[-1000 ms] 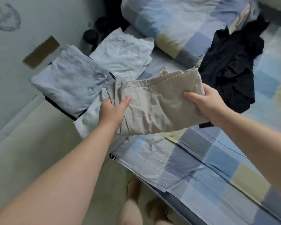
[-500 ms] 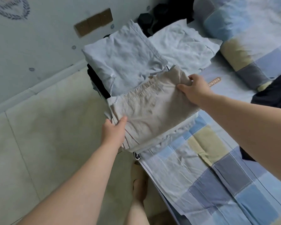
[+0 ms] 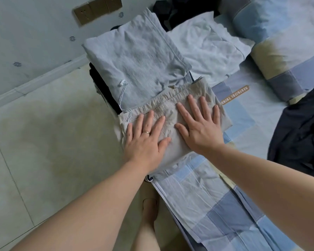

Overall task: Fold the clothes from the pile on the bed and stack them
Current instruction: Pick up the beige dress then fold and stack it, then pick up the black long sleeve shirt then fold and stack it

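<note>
While your left hand [image 3: 145,140] and right hand [image 3: 201,127] press flat, fingers [image 3: 193,105] straight and gripping nothing, on the beige shorts [image 3: 163,104] at 6 o'clock of the grey stack [image 3: 138,60], smooth outward evenly.

The only view comes from a wide-angle camera on the person's head, facing forward and steeply down along both forearms [image 3: 90,205], which enter from the bottom edge. It sits close: the left hand [image 3: 145,142] and right hand [image 3: 201,131] land near mid-frame. Beyond the fingers [image 3: 194,107] and to their right spreads the bed [image 3: 207,196]; to their left lie the floor [image 3: 43,142] and, further off, the wall [image 3: 34,42].
</note>
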Action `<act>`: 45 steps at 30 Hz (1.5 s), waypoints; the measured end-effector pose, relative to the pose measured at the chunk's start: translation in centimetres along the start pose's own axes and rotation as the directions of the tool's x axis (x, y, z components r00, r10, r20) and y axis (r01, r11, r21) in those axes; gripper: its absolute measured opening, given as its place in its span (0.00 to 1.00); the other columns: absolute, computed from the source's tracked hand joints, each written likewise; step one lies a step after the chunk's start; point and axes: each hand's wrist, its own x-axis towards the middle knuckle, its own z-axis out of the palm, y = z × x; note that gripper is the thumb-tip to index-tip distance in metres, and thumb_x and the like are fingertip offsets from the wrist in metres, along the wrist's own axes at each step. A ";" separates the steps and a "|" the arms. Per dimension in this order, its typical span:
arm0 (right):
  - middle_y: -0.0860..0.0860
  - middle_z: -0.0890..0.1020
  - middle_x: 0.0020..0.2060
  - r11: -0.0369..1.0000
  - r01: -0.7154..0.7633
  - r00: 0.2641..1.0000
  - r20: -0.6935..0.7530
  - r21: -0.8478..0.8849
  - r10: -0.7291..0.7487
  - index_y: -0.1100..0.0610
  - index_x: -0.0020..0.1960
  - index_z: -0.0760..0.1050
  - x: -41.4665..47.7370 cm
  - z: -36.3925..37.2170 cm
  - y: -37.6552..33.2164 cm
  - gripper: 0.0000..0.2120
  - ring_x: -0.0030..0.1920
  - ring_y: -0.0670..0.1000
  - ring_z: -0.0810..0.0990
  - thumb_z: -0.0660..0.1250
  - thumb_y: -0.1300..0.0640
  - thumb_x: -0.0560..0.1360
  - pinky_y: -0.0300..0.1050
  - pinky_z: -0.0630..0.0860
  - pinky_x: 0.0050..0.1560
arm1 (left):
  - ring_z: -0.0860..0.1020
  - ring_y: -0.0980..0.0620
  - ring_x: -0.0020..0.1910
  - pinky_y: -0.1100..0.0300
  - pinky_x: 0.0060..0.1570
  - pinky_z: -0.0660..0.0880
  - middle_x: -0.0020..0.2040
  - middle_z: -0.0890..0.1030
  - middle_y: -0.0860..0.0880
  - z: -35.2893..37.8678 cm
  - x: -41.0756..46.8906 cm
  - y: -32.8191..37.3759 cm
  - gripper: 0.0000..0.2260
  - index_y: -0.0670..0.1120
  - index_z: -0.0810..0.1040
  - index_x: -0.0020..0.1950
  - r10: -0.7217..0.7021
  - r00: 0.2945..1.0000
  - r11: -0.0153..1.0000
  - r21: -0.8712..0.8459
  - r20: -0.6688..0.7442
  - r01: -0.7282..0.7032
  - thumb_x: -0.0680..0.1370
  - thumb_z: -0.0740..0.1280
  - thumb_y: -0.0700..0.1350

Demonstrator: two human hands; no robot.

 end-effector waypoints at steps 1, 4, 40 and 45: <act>0.46 0.48 0.82 1.000 -0.008 1.000 0.007 0.002 0.008 0.39 0.81 0.49 0.2 0.4 0.0 0.31 0.81 0.56 0.44 0.43 0.32 0.80 0.67 0.40 0.77 | 0.35 0.50 0.80 0.45 0.78 0.35 0.81 0.35 0.56 0.2 0.2 -0.1 0.30 0.64 0.37 0.80 -0.002 1.000 1.000 0.008 0.019 0.002 0.79 0.39 0.67; 0.44 0.47 0.82 0.999 -0.035 0.998 0.053 0.017 0.034 0.38 0.81 0.48 0.6 0.5 0.0 0.30 0.81 0.55 0.43 0.41 0.32 0.80 0.65 0.37 0.77 | 0.34 0.50 0.80 0.45 0.77 0.35 0.81 0.34 0.56 0.0 0.7 0.4 0.29 0.63 0.36 0.80 -0.021 0.998 1.000 0.021 0.064 0.019 0.82 0.44 0.65; 0.48 0.46 0.82 0.496 -0.763 0.614 0.227 0.414 0.756 0.40 0.81 0.44 -26.7 21.2 35.5 0.39 0.81 0.56 0.45 0.62 0.52 0.77 0.60 0.50 0.78 | 0.62 0.49 0.76 0.49 0.66 0.66 0.82 0.57 0.54 27.0 9.0 42.5 0.40 0.57 0.56 0.81 0.717 0.659 0.604 0.270 0.225 -0.750 0.74 0.63 0.71; 0.44 0.42 0.82 0.456 -0.791 0.589 0.309 0.408 0.746 0.37 0.80 0.47 -24.8 21.3 36.0 0.39 0.81 0.53 0.41 0.61 0.54 0.76 0.65 0.45 0.77 | 0.76 0.44 0.60 0.51 0.50 0.72 0.68 0.77 0.55 26.8 9.7 42.8 0.10 0.54 0.78 0.61 0.740 0.667 0.663 0.071 0.088 -0.745 0.82 0.63 0.52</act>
